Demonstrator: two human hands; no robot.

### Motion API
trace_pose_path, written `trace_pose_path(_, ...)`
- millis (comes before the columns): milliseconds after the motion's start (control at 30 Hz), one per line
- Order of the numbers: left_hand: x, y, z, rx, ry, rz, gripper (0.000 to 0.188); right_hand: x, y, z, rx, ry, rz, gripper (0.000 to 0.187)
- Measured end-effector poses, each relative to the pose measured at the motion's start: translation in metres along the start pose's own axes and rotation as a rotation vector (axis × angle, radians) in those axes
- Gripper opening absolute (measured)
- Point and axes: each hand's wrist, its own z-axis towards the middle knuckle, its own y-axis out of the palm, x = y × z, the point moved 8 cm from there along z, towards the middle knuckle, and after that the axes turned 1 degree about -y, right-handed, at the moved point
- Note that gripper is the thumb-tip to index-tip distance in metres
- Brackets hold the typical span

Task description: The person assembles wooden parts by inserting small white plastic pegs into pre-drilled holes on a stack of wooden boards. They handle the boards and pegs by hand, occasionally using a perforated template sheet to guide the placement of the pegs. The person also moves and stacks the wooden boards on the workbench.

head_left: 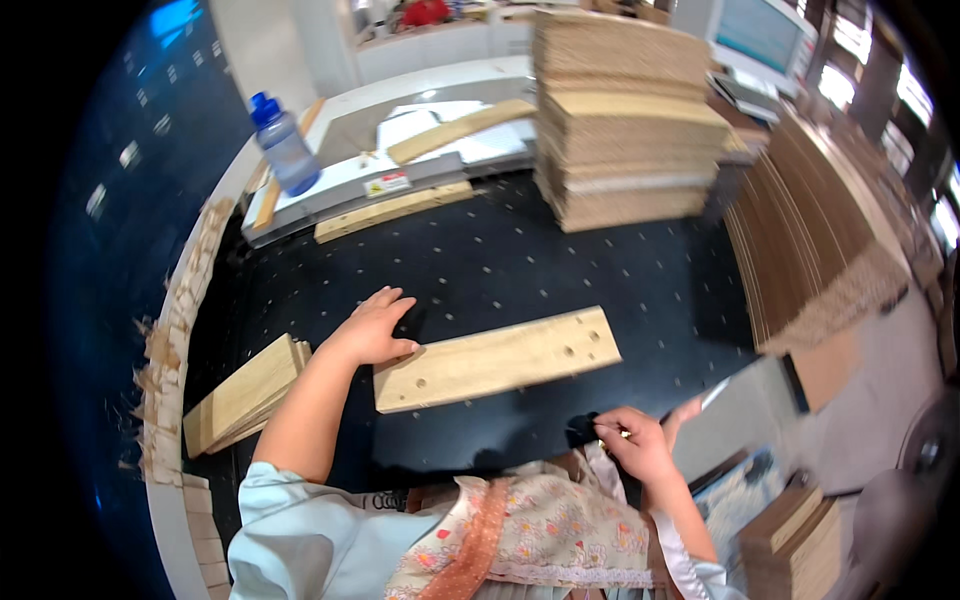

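A pale wooden board (500, 358) with several drilled holes lies flat on a black table dotted with small light marks. At its left end my left hand (372, 330) is spread, fingers outstretched, the thumb at the board's upper corner. My right hand (640, 447) is beyond the board's right half, near the table's front edge, its fingers pinched together. A small dark shape (580, 430) shows at those fingertips, and a glint of gold is between the fingers; what they hold is too small to name.
Several boards (250, 395) are stacked beside my left forearm. Farther back are a blue-capped bottle (288, 150), a narrow wood strip (395, 210) and a tall stack of panels (630, 140). Brown panels (820, 230) stand at the right. A monitor (757, 40) is behind them.
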Motion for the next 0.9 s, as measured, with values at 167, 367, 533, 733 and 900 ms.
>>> trace_pose_path(167,-0.065,-0.033,0.042,0.056,-0.078,-0.050,0.070,0.039,-0.037,0.023,0.565,-0.074,-0.358,0.021)
trace_pose_path(367,-0.145,-0.051,0.090,0.292,-0.164,-0.318,0.055,0.068,-0.034,0.019,0.646,0.018,-0.466,0.026)
trace_pose_path(533,-0.137,-0.055,0.140,0.448,-0.075,-0.434,0.044,0.057,-0.025,0.027,0.597,0.028,-0.585,0.025)
trace_pose_path(733,-0.072,-0.038,0.194,0.513,0.128,-0.515,0.037,0.054,-0.025,0.032,0.565,0.044,-0.679,0.027)
trace_pose_path(900,0.007,-0.020,0.194,0.382,0.398,-0.476,0.040,0.055,-0.023,0.031,0.561,0.039,-0.724,0.027)
